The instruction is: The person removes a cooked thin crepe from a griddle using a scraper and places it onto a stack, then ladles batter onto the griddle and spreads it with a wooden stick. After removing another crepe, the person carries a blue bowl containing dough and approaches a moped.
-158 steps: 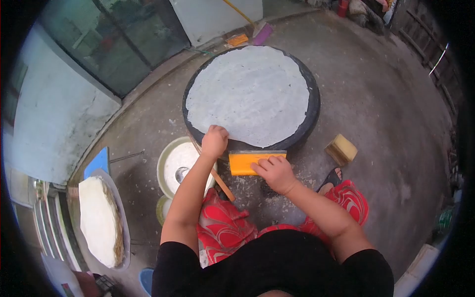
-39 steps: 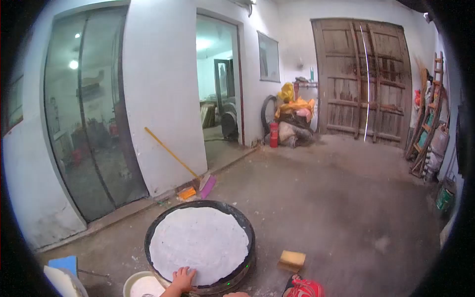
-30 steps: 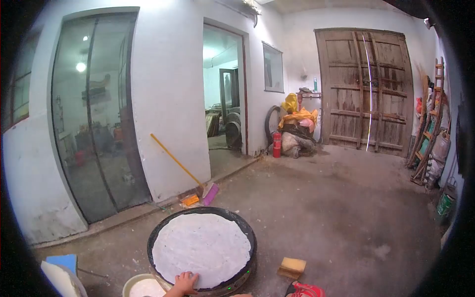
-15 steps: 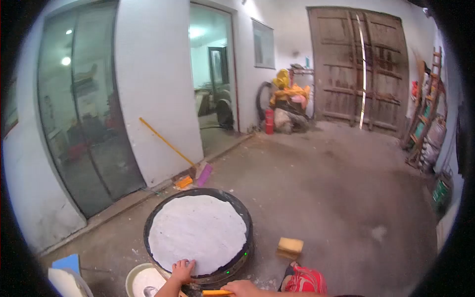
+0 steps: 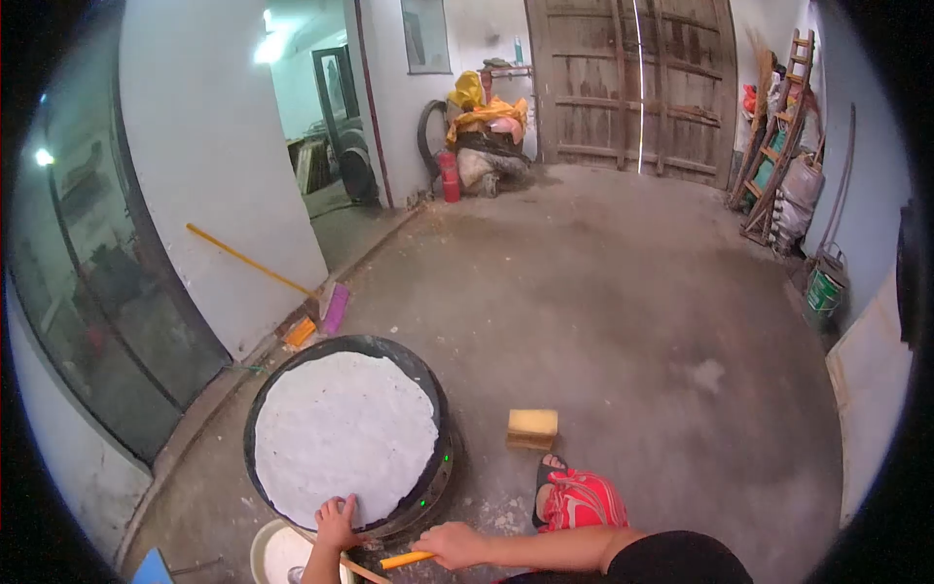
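Note:
A round black griddle [image 5: 436,384] stands low on the floor, with small green lights on its side. A thin white sheet of batter like a large crepe [image 5: 345,433] covers most of its top. My left hand [image 5: 337,523] rests at the near edge of the crepe, fingers bent and apart, touching it. To the right, in front of the griddle, my right hand [image 5: 450,545] is closed round a yellow stick-like handle [image 5: 407,560] pointing left. Its other end is hidden in the hand. A bowl of white batter [image 5: 277,553] sits below left, partly behind my left forearm.
A yellow block [image 5: 532,426] lies on the floor right of the griddle, near my sandalled foot [image 5: 551,469]. A broom [image 5: 251,258] leans on the wall at left. Farther back are a red fire extinguisher [image 5: 449,175], wooden doors [image 5: 593,107] and a ladder [image 5: 778,141].
The view has turned right and down, so the griddle sits farther left. My left hand stays at the crepe's near edge. My right hand still holds the yellow handle.

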The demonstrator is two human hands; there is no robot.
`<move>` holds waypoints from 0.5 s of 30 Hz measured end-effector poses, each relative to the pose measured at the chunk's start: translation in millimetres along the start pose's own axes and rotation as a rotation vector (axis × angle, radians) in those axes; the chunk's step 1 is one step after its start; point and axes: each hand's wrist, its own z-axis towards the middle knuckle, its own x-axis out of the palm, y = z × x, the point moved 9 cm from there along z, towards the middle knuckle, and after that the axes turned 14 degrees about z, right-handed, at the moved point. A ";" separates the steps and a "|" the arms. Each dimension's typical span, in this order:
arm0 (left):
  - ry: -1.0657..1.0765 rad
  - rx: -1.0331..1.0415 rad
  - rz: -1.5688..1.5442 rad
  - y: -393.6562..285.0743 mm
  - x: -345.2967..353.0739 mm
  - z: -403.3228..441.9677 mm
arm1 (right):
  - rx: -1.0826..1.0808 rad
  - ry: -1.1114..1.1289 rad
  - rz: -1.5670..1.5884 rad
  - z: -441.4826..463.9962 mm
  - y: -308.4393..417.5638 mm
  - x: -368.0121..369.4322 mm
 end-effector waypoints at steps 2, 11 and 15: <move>-0.052 0.012 0.001 1.3 1.4 0.4 | 0.000 0.012 -0.025 0.1 -6.1 7.5; 0.057 -0.091 -0.017 9.4 -5.2 -2.2 | 0.146 -0.349 0.432 -7.3 -19.2 -46.6; -0.001 -0.155 -0.113 22.6 -15.9 -8.2 | 0.289 -0.478 0.997 -18.2 -78.9 -44.4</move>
